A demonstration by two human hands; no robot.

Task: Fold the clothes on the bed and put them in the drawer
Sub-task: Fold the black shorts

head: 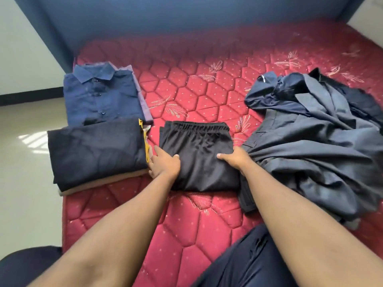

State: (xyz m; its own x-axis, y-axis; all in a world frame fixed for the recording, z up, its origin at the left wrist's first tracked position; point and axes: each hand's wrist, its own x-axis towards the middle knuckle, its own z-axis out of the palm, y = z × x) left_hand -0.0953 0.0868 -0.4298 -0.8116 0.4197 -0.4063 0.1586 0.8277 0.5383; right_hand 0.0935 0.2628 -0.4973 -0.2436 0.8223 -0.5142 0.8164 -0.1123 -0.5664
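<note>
Folded black shorts (199, 150) with an elastic waistband lie in the middle of the red quilted mattress (186, 94). My left hand (164, 164) grips their left edge, thumb on top and fingers tucked under the side. My right hand (236, 159) grips the right edge the same way. A folded black garment (95, 152) with a yellow patch lies on a beige one to the left. Behind it sits a folded navy shirt (99, 96) on a purple one. A loose heap of grey and navy clothes (315, 137) lies at the right, touching my right hand.
A blue headboard (186, 17) runs along the far side of the bed. The mattress's left edge drops to a pale tiled floor (27, 162). My dark-clad knee (248, 264) rests on the near part of the mattress. No drawer is in view.
</note>
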